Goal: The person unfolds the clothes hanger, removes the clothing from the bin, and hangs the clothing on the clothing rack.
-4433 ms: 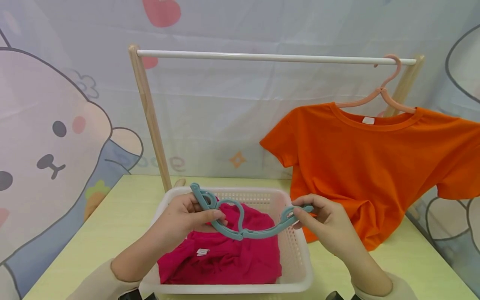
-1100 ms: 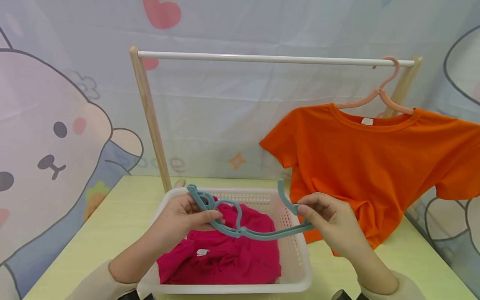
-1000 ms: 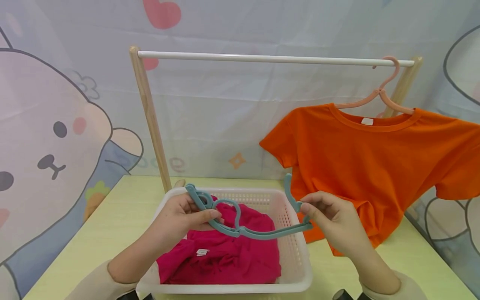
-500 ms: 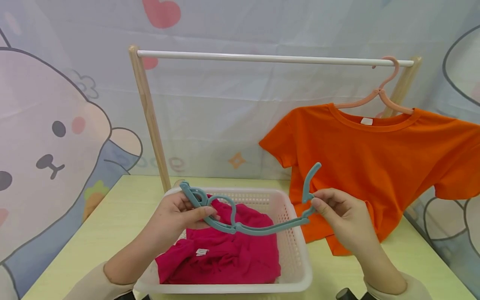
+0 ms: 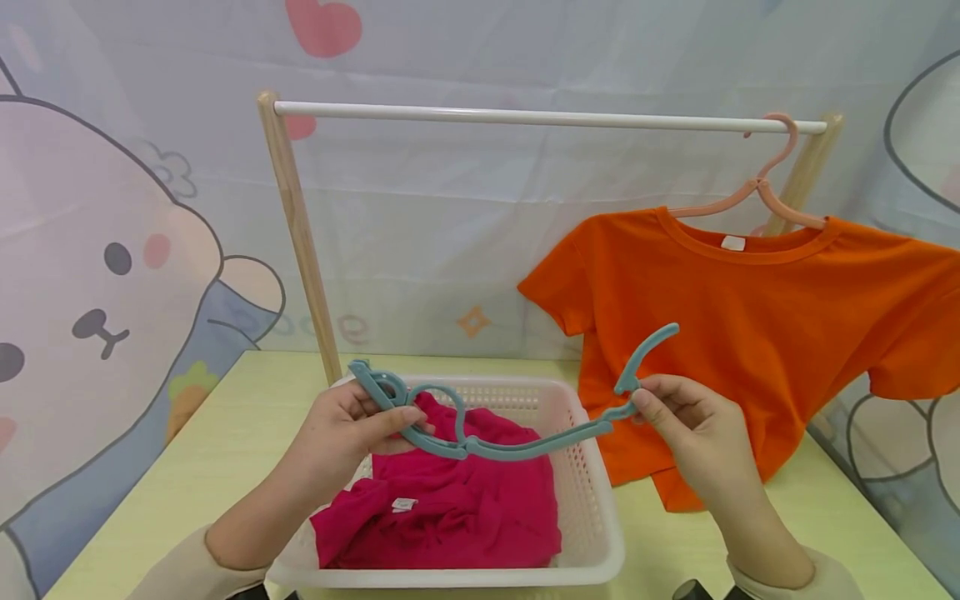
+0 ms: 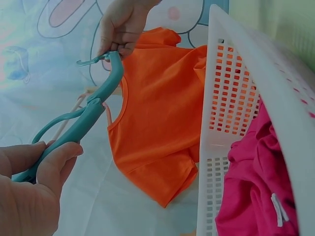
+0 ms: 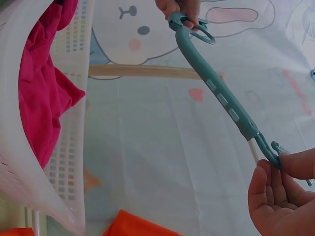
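A teal folding clothes hanger is held level above the basket, between both hands. The left hand grips its left end, where the arm section is folded back; the hook curves up beside it. With thumb and fingertips, the right hand pinches the right end near its joint. There the end section swings out, pointing up and to the right. The right wrist view shows the pinch of the right hand close up. Beneath, a magenta garment with a white label lies in the white basket.
Behind stands a rack with a white bar and wooden posts. From its right end an orange T-shirt hangs on a pink hanger, its lower part on the pale yellow table. A cartoon-printed cloth covers the back.
The hanger's right end section, folded in at first, has swung upward and then outward to the right in the right hand. Both hands have drifted slightly apart.
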